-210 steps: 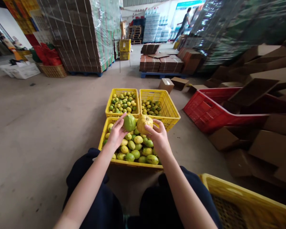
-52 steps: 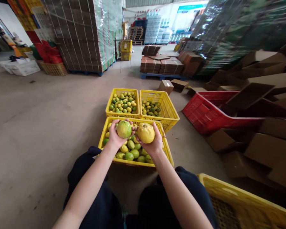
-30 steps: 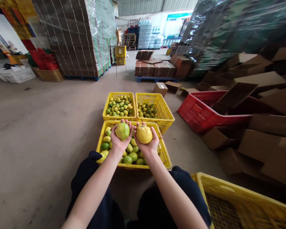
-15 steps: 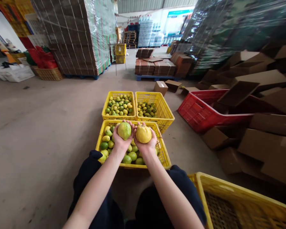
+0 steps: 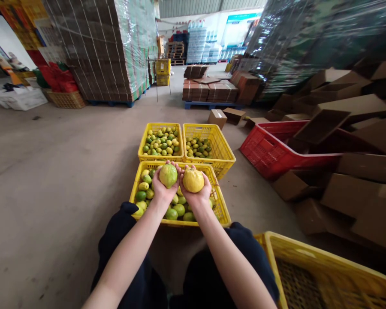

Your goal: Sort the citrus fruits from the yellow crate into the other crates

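My left hand (image 5: 162, 189) is palm up, its fingers curled around a large green lemon (image 5: 168, 176). Beside it, my right hand (image 5: 197, 195) cups a bumpy yellow lemon (image 5: 193, 180), also palm up. The two hands almost touch, held above the near yellow crate (image 5: 225, 210). Green and yellow lemons (image 5: 179, 210) fill much of that crate; my hands and forearms hide part of them. Just beyond stand a left crate (image 5: 143, 139) full of smaller lemons (image 5: 162, 141) and a right crate (image 5: 223, 148) with fewer lemons (image 5: 197, 147) at its left end.
At right, a red crate (image 5: 260, 152) stands among heaped cardboard boxes (image 5: 360, 197). A yellow crate (image 5: 328, 262) is close by my right leg. Wrapped stacks (image 5: 93, 47) rise behind, and flattened cartons (image 5: 209, 90) lie on a blue pallet (image 5: 212, 104).
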A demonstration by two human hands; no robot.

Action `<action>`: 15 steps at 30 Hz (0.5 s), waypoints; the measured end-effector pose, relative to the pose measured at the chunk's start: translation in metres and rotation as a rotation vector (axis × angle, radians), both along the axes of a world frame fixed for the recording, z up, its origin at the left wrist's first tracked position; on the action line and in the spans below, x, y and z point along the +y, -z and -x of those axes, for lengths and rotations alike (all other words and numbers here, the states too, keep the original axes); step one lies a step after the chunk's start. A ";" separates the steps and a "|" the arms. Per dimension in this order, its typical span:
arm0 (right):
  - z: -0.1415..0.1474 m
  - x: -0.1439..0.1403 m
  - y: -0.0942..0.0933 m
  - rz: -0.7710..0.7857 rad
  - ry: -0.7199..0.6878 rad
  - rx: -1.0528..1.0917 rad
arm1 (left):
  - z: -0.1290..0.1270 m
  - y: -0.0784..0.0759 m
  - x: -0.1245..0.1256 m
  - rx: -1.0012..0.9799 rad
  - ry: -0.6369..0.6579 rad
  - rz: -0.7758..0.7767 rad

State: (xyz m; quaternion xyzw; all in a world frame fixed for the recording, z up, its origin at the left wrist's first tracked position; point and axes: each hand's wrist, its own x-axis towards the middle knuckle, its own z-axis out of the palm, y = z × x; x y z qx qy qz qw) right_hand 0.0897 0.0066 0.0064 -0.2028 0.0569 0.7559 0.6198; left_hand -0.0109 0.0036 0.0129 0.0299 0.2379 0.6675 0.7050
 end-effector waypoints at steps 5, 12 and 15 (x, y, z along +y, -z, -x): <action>-0.003 0.000 -0.001 -0.004 -0.021 -0.017 | 0.006 0.003 -0.003 -0.033 0.018 -0.001; -0.032 0.000 -0.014 -0.025 0.086 -0.050 | 0.011 0.042 -0.027 -0.028 0.170 0.229; -0.049 -0.002 -0.022 -0.025 0.127 -0.043 | 0.007 0.076 -0.057 0.138 0.350 0.426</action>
